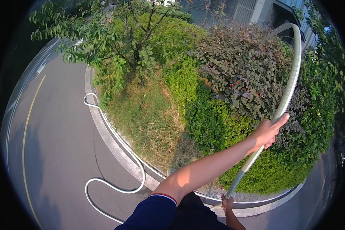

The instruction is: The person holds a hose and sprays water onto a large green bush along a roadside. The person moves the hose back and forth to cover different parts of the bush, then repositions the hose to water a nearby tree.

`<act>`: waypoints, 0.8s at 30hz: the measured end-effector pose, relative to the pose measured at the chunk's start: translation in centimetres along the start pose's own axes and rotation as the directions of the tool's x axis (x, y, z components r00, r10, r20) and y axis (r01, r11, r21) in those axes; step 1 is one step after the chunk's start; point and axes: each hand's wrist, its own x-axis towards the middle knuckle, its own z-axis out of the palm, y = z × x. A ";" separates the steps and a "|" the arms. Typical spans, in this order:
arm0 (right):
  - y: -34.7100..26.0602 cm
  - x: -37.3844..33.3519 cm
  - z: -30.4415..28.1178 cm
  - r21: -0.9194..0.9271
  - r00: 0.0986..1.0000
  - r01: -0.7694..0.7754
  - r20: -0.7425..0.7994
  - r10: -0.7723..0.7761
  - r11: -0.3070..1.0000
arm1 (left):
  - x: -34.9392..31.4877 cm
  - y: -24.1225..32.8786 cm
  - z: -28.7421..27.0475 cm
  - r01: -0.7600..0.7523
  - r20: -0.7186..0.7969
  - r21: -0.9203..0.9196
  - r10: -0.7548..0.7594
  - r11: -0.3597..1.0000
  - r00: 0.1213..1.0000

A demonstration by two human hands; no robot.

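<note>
A pale green-white garden hose (pixel 290 84) rises in an arc at the right, its open end bent over to the left, high up. Water (pixel 278 30) streams out of that end toward the shrubs. My left hand (pixel 267 133) is wrapped round the raised length, thumb lying along it, with my left arm stretched across to the right. Lower down and closer to my body, my right hand (pixel 227 203) grips the same hose. Behind the raised hose stands a purple-leaved shrub (pixel 239 69) with a few red blooms.
A curved stone curb (pixel 103 132) edges the planted bed. More hose lies along the curb and loops onto the grey road (pixel 61 153) at the left. Dry grass (pixel 149 126), trimmed green hedges (pixel 207 122) and a small tree (pixel 136 38) fill the bed. A building (pixel 245 15) stands behind.
</note>
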 end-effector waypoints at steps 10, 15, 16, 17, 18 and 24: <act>-20.6 7.7 10.5 0.155 0.989 0.145 -0.046 -0.139 0.977 | 15.4 10.3 -16.5 0.126 -0.053 -0.008 -0.126 0.992 0.991; -24.4 10.9 11.9 0.688 0.997 0.004 0.058 -0.060 0.726 | 22.8 17.1 -19.5 0.156 -0.007 -0.076 -0.157 0.985 0.988; -24.2 11.2 12.3 0.565 0.996 -0.047 0.091 -0.005 0.824 | 23.9 18.1 -19.8 0.161 0.001 -0.080 -0.162 0.984 0.987; -23.7 11.0 12.7 0.482 0.990 -0.071 0.143 0.002 0.874 | 24.9 18.9 -20.0 0.168 0.021 -0.086 -0.167 0.982 0.986; -23.3 10.7 13.3 0.394 0.982 -0.089 0.191 0.013 0.915 | 25.8 19.7 -20.1 0.172 0.043 -0.090 -0.169 0.981 0.985; -26.7 7.5 16.8 0.111 0.927 -0.371 0.098 0.361 0.922 | 30.6 24.2 -21.7 0.182 0.119 -0.095 -0.171 0.979 0.978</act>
